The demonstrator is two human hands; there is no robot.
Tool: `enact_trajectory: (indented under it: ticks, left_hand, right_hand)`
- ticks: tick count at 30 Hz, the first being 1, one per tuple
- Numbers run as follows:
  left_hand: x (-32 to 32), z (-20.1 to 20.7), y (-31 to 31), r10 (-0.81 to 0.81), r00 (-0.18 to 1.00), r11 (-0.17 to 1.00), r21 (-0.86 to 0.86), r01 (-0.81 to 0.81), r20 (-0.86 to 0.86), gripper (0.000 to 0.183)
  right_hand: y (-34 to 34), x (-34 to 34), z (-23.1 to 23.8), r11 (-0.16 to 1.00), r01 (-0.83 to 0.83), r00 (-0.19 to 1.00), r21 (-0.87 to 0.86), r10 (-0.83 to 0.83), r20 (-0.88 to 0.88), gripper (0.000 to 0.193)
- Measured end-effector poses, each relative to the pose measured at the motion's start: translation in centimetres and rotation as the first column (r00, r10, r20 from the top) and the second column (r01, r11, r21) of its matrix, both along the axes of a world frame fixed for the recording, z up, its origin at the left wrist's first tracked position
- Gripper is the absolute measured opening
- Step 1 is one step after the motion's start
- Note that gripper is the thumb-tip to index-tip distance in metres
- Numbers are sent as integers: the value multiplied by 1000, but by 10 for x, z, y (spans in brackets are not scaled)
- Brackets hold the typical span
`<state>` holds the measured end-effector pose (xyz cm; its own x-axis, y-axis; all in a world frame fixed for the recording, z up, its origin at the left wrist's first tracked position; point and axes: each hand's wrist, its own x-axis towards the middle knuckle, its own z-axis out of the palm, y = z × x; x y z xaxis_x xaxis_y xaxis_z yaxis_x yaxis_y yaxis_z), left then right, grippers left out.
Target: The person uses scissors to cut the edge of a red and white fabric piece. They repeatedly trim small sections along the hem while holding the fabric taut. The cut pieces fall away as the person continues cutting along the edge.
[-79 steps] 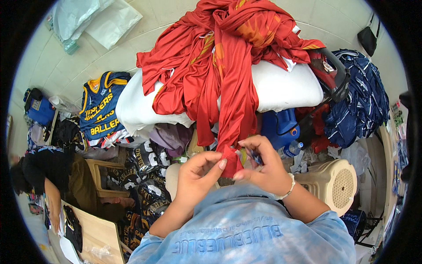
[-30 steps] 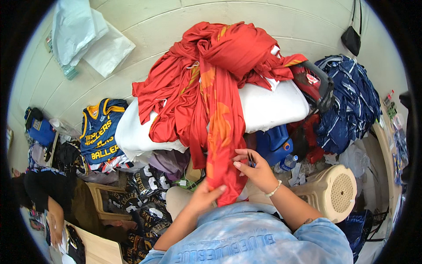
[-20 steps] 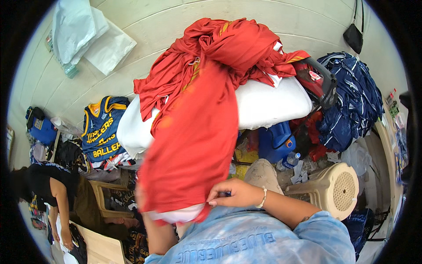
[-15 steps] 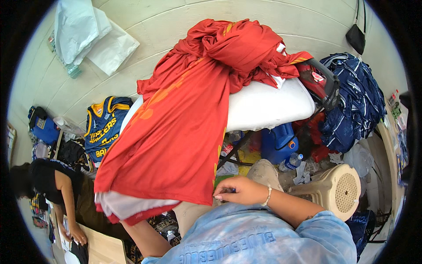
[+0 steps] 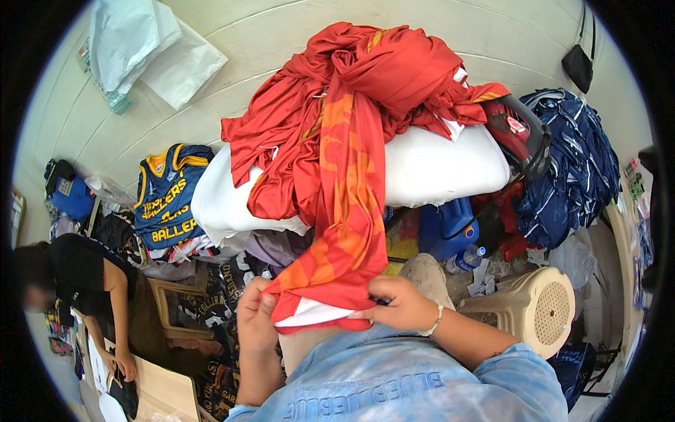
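A red jersey garment point(image 5: 351, 204) with orange patterning hangs from a heap on the white padded board point(image 5: 443, 165) down to my lap. My left hand point(image 5: 259, 316) is closed on the left corner of its lower hem, where the white inner side shows. At the hem's right edge, my right hand point(image 5: 404, 302) is closed on the cloth, a beaded bracelet on its wrist. Something small and dark shows among the right fingers, too little visible to name. Behind lies the bunched red heap point(image 5: 394, 70), and a red and black clothes iron point(image 5: 512, 133) stands at the board's right end.
Dark blue garments point(image 5: 569, 169) pile up at the right, above a beige plastic stool point(image 5: 548, 313). Under the board are a blue jug point(image 5: 450, 228) and a plastic bottle point(image 5: 467, 259). A navy jersey point(image 5: 172, 197) hangs at left, near a co-worker point(image 5: 91, 281) bent over a table.
The red garment, spread wide before, is now gathered into a narrow strip. My left hand has come out from under it and grips the hem; my right hand has moved slightly right.
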<state>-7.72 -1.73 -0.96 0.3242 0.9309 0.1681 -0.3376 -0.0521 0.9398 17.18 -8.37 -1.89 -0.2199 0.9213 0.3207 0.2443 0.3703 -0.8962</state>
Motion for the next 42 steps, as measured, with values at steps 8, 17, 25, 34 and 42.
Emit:
enact_trajectory:
  ticks: [8, 17, 25, 34, 42]
  left_hand:
    - [-13, 17, 30, 281, 940, 955, 150, -254, -193, 22]
    - [23, 9, 20, 230, 631, 924, 370, 97, -741, 53]
    - [73, 0, 5, 205, 692, 875, 447, 187, -692, 40]
    - [69, -28, 13, -396, 917, 895, -245, 371, -57, 32]
    - [90, -17, -12, 426, 872, 783, 580, -222, -241, 58]
  right_hand:
    - [9, 40, 35, 983, 107, 924, -147, -153, -350, 13]
    - [16, 31, 66, 981, 167, 967, -98, -183, -177, 13]
    - [17, 15, 81, 990, 84, 985, 111, -100, 139, 17]
    - [45, 37, 102, 863, 494, 846, 106, -450, -286, 17]
    - [52, -2, 98, 954, 220, 975, 205, -219, -28, 18]
